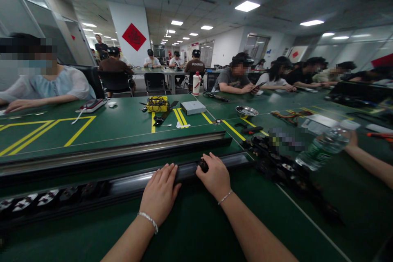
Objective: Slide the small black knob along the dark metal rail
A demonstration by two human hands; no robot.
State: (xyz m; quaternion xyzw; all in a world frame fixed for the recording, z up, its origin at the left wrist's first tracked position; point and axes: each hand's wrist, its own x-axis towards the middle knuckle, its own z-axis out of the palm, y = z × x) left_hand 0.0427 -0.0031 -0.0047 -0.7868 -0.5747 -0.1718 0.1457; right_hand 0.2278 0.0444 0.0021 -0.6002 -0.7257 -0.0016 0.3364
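A long black channel (132,183) lies across the green table, and a row of black and white socket-like modules (48,197) sits in its left part. My left hand (160,193) rests flat on the channel, to the right of the modules, with its fingers stretched out and the thumb apart. My right hand (215,175) is closed round a small dark round part (203,165) over the channel's right half; whether the part touches the channel floor I cannot tell. Just beyond lies a second long rail (123,150) with a metallic strip.
Loose black parts (288,168) are heaped at right, beside a tilted water bottle (324,147) near another person's hand (353,141). Further back are a metal bowl (247,111), a grey box (193,107) and a yellow cable-wrapped block (157,104). Several people sit round the tables.
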